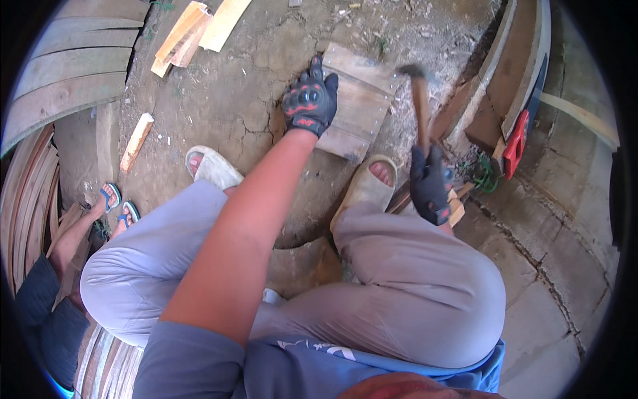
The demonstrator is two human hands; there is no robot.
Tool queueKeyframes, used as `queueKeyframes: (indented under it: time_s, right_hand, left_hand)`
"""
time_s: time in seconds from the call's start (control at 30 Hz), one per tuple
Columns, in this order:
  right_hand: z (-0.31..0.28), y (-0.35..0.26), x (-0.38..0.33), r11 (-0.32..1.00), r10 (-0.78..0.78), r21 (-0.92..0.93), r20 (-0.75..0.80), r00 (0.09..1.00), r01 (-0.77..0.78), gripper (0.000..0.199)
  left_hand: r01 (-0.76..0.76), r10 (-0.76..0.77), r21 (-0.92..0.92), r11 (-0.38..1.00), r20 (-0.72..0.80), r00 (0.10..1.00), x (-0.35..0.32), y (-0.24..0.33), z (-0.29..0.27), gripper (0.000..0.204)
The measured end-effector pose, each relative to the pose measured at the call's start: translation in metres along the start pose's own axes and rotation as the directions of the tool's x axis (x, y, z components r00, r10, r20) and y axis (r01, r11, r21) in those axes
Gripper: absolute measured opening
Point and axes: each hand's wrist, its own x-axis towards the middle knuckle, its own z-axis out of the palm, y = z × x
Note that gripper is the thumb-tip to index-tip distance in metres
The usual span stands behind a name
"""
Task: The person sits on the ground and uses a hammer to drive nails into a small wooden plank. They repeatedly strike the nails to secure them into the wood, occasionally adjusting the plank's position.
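Note:
My right hand (430, 186), in a black and red glove, is closed round the wooden handle of a hammer (421, 110). The hammer's head is blurred and sits above the right edge of a panel of planks (359, 110) on the ground. Small nail-like dots show along that edge. At the panel's left edge is my left hand (310, 101), in a matching glove. Its thumb lies by the top face and one finger points forward; the other fingers look curled at the edge, their tips hidden.
A saw with a red handle (516, 146) leans by a wooden frame (492, 80) on the right. Wood offcuts (186, 36) lie at the far left, with a single stick (136, 141) nearer. Curved planks (73, 66) rise at the left, where another person's sandalled feet (123, 206) show.

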Motion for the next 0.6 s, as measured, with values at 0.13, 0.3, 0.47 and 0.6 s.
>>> queueKeyframes:
  time_s: [0.13,0.3,0.47,0.6]
  right_hand:
    - [-0.055,-0.024,0.001,0.933,-0.145,0.306,-0.155,0.977,0.187,0.033]
    - [0.012,0.018,-0.002,0.992,0.058,-0.123,0.143,0.988,-0.041,0.029]
    - [-0.009,-0.002,-0.008,0.994,-0.108,-0.021,0.061,0.992,0.110,0.027]
    - [-0.028,0.014,0.003,0.880,-0.285,0.334,-0.198,0.938,0.338,0.024]
  left_hand:
    - [0.033,-0.032,-0.027,0.999,0.017,0.999,-0.005,0.000,-0.005,0.067]
    - [0.012,-0.012,-0.009,1.000,0.024,1.000,-0.004,0.008,-0.004,0.067]
    - [-0.039,0.040,0.036,0.999,-0.052,0.998,-0.007,-0.012,0.010,0.067]
    - [-0.014,0.014,0.008,1.000,-0.011,1.000,-0.004,-0.003,0.001,0.067]
